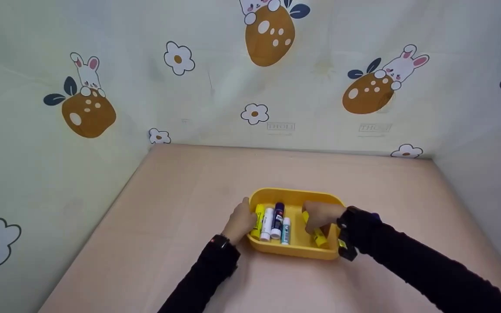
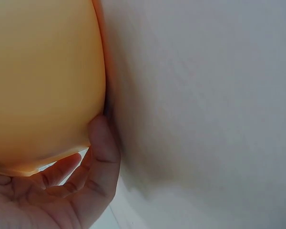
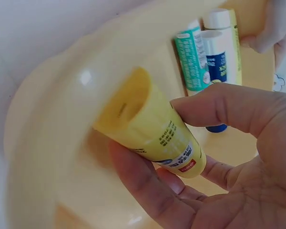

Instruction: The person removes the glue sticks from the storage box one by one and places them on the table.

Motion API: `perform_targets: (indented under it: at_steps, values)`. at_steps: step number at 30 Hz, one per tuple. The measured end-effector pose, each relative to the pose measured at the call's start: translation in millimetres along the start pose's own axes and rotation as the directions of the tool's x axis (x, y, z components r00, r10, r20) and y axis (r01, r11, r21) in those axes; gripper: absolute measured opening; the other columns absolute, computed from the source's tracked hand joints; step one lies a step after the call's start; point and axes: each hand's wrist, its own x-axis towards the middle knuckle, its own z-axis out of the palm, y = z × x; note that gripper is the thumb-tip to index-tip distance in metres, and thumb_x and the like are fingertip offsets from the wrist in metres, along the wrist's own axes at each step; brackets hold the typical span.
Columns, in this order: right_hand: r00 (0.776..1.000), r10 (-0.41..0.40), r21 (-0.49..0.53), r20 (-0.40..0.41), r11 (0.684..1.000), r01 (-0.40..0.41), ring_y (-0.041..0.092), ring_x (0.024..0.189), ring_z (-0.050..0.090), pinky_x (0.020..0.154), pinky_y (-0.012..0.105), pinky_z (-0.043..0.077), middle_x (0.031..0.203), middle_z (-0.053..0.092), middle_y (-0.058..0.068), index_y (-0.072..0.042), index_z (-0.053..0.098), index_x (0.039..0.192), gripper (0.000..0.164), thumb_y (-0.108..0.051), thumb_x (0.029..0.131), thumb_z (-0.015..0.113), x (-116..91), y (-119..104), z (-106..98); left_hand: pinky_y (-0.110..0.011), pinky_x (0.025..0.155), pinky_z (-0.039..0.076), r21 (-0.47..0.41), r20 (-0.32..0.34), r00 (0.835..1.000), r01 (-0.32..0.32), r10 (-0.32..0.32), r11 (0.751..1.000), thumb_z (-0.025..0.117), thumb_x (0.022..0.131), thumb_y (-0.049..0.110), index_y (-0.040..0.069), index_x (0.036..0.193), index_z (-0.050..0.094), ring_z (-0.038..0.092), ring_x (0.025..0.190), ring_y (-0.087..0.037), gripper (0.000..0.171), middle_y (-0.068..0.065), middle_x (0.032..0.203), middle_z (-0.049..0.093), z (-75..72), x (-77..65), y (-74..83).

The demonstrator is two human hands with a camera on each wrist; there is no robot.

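Observation:
A yellow plastic bin [image 1: 292, 251] stands on the table. My left hand [image 1: 239, 221] grips its left side; in the left wrist view the fingers [image 2: 104, 148] curl against the outer wall. Inside the bin, my right hand [image 1: 320, 212] pinches a yellow glue stick [image 3: 169, 136] between thumb and fingers, tilted, with a hollow end showing. Left of it, side by side, lie a yellow glue stick [image 1: 258, 222], a white one [image 1: 267, 224], a dark blue one with a white end [image 1: 278, 219] and a smaller teal and white one [image 1: 285, 232].
The bin rests on a pinkish-beige tabletop [image 1: 181, 208]. Behind the table and at both sides hang pale sheets [image 1: 215, 87] printed with rabbits and flowers. Dark sleeves [image 1: 415, 261] cover the arms. Beside the held glue stick, the bin's right wall [image 3: 43, 124] curves close.

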Motion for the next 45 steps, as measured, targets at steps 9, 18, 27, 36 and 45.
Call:
perform_targets:
  at_steps: [9, 18, 27, 36, 45]
  values:
    - [0.999, -0.037, 0.083, -0.018, 0.996, 0.038, 0.019, 0.070, 0.059, 0.064, 0.029, 0.054, 0.108, 0.053, 0.012, -0.008, 0.037, 0.135, 0.059, -0.014, 0.083, 0.065, -9, 11, -18, -0.046, 0.107, 0.033, 0.001, 0.004, 1.000, -0.006, 0.006, 1.000, 0.042, 0.090, 0.002, -0.007, 0.141, 0.026, 0.043, 0.125, -0.031, 0.055, -0.026, 0.139, 0.040, -0.7, 0.7, -0.6]
    - [0.992, -0.100, 0.161, -0.073, 0.981, 0.110, 0.022, 0.083, 0.053, 0.075, 0.031, 0.051, 0.112, 0.050, 0.013, -0.010, 0.039, 0.132, 0.058, -0.013, 0.081, 0.066, -28, 29, -27, -0.047, 0.110, 0.028, -0.013, 0.019, 1.000, 0.016, -0.015, 1.000, 0.041, 0.092, 0.003, -0.006, 0.144, 0.023, 0.036, 0.132, -0.032, 0.056, -0.026, 0.143, 0.035, -0.4, 0.6, 0.3]
    - [0.974, -0.155, 0.318, -0.164, 0.927, 0.201, 0.025, 0.089, 0.052, 0.076, 0.030, 0.050, 0.119, 0.042, 0.020, -0.008, 0.037, 0.137, 0.062, -0.012, 0.081, 0.064, -52, 64, -33, -0.046, 0.108, 0.031, -0.011, 0.017, 1.000, 0.007, -0.007, 1.000, 0.041, 0.091, 0.002, -0.006, 0.143, 0.024, 0.041, 0.128, -0.030, 0.054, -0.025, 0.141, 0.038, -0.8, 0.1, 0.5]
    - [0.957, -0.095, 0.334, -0.274, 0.924, 0.187, 0.023, 0.084, 0.052, 0.072, 0.029, 0.050, 0.122, 0.038, 0.025, -0.007, 0.030, 0.143, 0.068, -0.015, 0.083, 0.062, -67, 108, -36, -0.046, 0.105, 0.035, 0.005, -0.013, 1.000, -0.021, 0.021, 1.000, 0.043, 0.089, 0.001, -0.008, 0.140, 0.028, 0.047, 0.121, -0.031, 0.054, -0.026, 0.136, 0.044, -0.4, 1.0, -1.5]
    - [0.943, -0.008, 0.344, -0.333, 0.930, 0.129, 0.030, 0.098, 0.052, 0.075, 0.033, 0.053, 0.127, 0.036, 0.032, -0.003, 0.026, 0.144, 0.071, -0.014, 0.083, 0.061, -72, 164, -29, -0.044, 0.098, 0.043, -0.004, -0.005, 1.000, -0.013, 0.013, 1.000, 0.043, 0.089, 0.001, -0.006, 0.138, 0.032, 0.053, 0.108, -0.028, 0.050, -0.023, 0.126, 0.051, -0.7, -1.3, 0.8]
